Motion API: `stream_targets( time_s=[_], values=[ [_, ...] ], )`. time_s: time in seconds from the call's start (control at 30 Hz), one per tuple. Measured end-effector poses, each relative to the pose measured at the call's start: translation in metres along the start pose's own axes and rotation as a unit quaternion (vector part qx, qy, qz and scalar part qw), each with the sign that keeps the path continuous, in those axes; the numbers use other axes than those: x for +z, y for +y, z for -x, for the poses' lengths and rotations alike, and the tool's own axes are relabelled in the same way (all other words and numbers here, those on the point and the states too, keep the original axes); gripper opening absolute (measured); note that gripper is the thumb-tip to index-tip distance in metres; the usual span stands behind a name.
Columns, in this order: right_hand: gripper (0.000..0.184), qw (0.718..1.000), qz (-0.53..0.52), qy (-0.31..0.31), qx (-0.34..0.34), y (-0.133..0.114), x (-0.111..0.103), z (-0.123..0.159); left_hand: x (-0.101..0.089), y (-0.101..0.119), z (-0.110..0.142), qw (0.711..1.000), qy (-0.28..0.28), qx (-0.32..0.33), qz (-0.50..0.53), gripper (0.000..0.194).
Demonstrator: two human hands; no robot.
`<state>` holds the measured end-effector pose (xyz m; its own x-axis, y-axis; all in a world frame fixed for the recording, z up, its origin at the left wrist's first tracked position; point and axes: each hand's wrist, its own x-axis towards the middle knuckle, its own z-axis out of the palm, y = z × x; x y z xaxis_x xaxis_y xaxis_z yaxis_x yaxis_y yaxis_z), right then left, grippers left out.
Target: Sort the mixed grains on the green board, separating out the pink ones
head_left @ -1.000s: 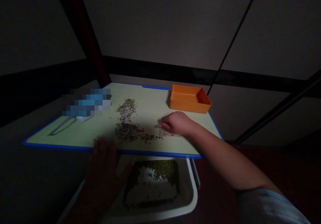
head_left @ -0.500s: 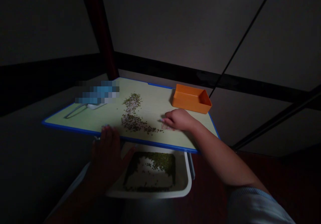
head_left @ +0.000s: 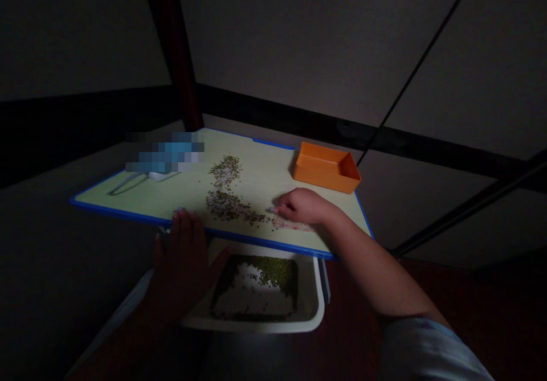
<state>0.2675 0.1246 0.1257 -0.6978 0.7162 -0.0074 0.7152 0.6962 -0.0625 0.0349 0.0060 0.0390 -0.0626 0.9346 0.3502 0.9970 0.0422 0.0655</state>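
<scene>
Many seeds [head_left: 220, 205] lie left of the nearer, right hand [head_left: 303, 205] (fingers curled, contents indeterminate), their strip's long axis running near-to-far; left hand [head_left: 183, 255], fingers extended, at board's [head_left: 128, 214] near edge.

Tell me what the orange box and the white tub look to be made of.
The orange box: probably smooth, satin plastic, judging by its thin, even walls and uniform colour. The white tub: likely plastic too, its rounded rim faintly glossy, though dim light leaves enamelled metal possible.
</scene>
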Motion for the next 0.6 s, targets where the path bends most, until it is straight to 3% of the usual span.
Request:
stream_targets(
  time_s=[0.2, 0.37, 0.6],
  values=[
    [0.038, 1.000, 0.011, -0.024, -0.004, -0.005, -0.001, 0.000, -0.003, 0.001, 0.001, 1.000, -0.008, -0.001, 0.009, 0.075],
    [0.039, 0.999, 0.017, -0.045, -0.011, -0.011, -0.001, 0.001, 0.010, -0.006, -0.001, 1.000, 0.010, 0.009, 0.019, 0.081],
    [0.039, 0.998, 0.011, -0.033, -0.045, -0.020, 0.002, 0.003, 0.012, -0.005, 0.000, 1.000, 0.004, 0.000, 0.021, 0.084]
  ],
)
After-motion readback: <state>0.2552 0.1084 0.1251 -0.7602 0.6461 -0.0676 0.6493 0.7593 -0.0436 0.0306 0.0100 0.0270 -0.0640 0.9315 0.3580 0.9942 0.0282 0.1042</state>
